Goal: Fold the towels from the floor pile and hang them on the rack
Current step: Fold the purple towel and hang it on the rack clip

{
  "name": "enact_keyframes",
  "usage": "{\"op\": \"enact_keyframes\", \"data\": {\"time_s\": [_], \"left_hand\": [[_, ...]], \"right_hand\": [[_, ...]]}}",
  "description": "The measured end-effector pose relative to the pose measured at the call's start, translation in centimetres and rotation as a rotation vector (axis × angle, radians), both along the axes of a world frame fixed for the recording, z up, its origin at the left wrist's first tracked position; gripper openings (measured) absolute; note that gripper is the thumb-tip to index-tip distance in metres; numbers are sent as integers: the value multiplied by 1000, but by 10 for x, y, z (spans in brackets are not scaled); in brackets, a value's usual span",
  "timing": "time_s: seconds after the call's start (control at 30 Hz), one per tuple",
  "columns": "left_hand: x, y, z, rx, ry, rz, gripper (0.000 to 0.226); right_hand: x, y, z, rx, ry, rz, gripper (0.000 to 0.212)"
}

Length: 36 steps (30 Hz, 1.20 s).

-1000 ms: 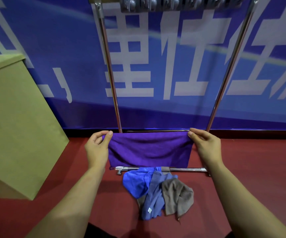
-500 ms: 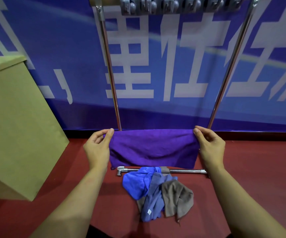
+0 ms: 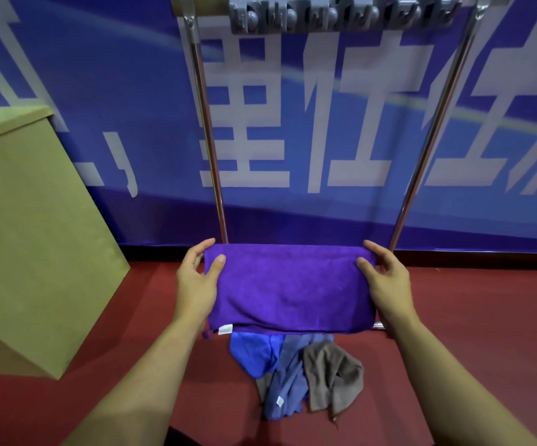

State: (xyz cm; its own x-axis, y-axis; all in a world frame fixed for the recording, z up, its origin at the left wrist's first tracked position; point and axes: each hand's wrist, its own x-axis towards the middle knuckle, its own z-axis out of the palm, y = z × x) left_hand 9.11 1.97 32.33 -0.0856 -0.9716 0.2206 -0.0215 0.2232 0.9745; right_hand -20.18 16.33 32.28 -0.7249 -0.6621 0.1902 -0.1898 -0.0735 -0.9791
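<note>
I hold the purple towel (image 3: 289, 291) folded double in front of me, stretched flat between both hands, its fold along the top edge. My left hand (image 3: 196, 284) grips the corner at 9 o'clock, thumb on the near face and fingers (image 3: 201, 249) curled round behind; my right hand (image 3: 386, 281) grips the corner at 3 o'clock the same way, and most of those fingers are hidden behind the cloth. A small white label (image 3: 225, 329) peeks out at the lower left hem, beside a little loop I can barely make out.

The towel covers most of the bottom bar of the rack (image 3: 210, 156), so only a stub of metal shows at about 4 o'clock by my right wrist. The rack's two upright poles rise at 12 o'clock, and its top, with a row of grey clips (image 3: 338, 14), is cut off by the frame.

At 6 o'clock, on the red floor (image 3: 486, 333), lies the pile (image 3: 296, 375): a blue towel (image 3: 254, 352), a grey-blue one and a brown towel (image 3: 334, 378), their upper edges hidden under what I hold. A cardboard box (image 3: 35, 236) stands at 9 o'clock, cut off at the left edge. A blue banner (image 3: 99, 91) with large white characters, blurred, fills the back.
</note>
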Motion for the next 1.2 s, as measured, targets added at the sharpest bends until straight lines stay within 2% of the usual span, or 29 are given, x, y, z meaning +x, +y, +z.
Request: {"op": "enact_keyframes", "data": {"time_s": [0.2, 0.4, 0.5, 0.6, 0.67, 0.7, 0.77, 0.8, 0.9, 1.03, 1.1, 1.2], "left_hand": [[-4, 1, -2, 89, 143, -62, 61], [-3, -4, -11, 206, 179, -41, 70], [-6, -7, -13, 383, 358, -21, 71], [-6, -11, -16, 600, 564, -100, 54], [-4, -9, -15, 711, 622, -143, 46], [-3, -9, -15, 758, 639, -151, 42], [-2, -9, -16, 818, 637, -174, 36], [-1, -9, -17, 824, 621, -185, 36], [-2, -9, -22, 766, 576, -185, 37], [-4, -6, -23, 639, 516, -116, 31], [-4, -7, -23, 546, 405, -74, 25], [-3, -6, -21, 371, 131, -28, 10]], "right_hand": [[1, -3, -4, 20, -46, 71, 50], [0, -5, -10, 13, -127, 79, 61], [1, -8, -11, 21, -329, 110, 73], [2, -9, -11, 7, -653, 108, 75], [1, -10, -9, 3, -838, 113, 64], [1, -11, -9, 3, -910, 132, 52], [1, -12, -11, 33, -1020, 188, 24], [1, -12, -14, 56, -1047, 207, 21], [-1, -16, -28, 112, -1039, 210, 35], [-1, -17, -31, 141, -911, 212, 33], [1, -15, -32, 179, -817, 212, 28], [5, -10, -32, 247, -694, 164, 14]]}}
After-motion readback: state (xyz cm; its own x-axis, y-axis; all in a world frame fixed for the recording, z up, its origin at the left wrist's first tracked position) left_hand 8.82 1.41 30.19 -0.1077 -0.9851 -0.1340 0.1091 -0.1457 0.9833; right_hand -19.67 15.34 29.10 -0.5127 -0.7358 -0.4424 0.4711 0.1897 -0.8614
